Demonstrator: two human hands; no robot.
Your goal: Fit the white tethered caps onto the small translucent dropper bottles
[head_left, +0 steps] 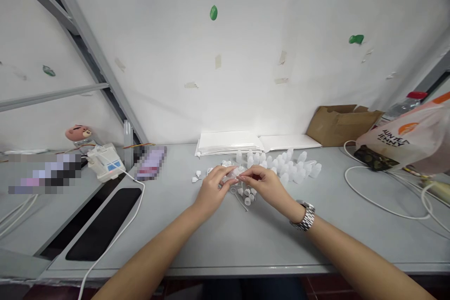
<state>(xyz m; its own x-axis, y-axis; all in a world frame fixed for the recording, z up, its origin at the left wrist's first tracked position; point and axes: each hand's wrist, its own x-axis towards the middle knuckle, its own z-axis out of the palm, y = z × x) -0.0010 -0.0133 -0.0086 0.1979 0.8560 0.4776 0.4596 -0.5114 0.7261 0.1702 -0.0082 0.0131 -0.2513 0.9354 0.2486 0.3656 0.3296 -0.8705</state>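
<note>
Above the grey table, my left hand is closed around a small translucent plastic bottle, lying roughly sideways in the fingers. My right hand pinches at the bottle's right end; its fingertips hide what lies between them. Just below the hands are several small white caps and a thin white looped strip. More white caps lie left of my left hand. Several translucent bottles stand or lean in a cluster beyond and right of my right hand.
White flat sheets are stacked against the wall, beside a cardboard box. At right are a plastic bag and a looping white cable. At left are a black pad and a white power adapter with its cord.
</note>
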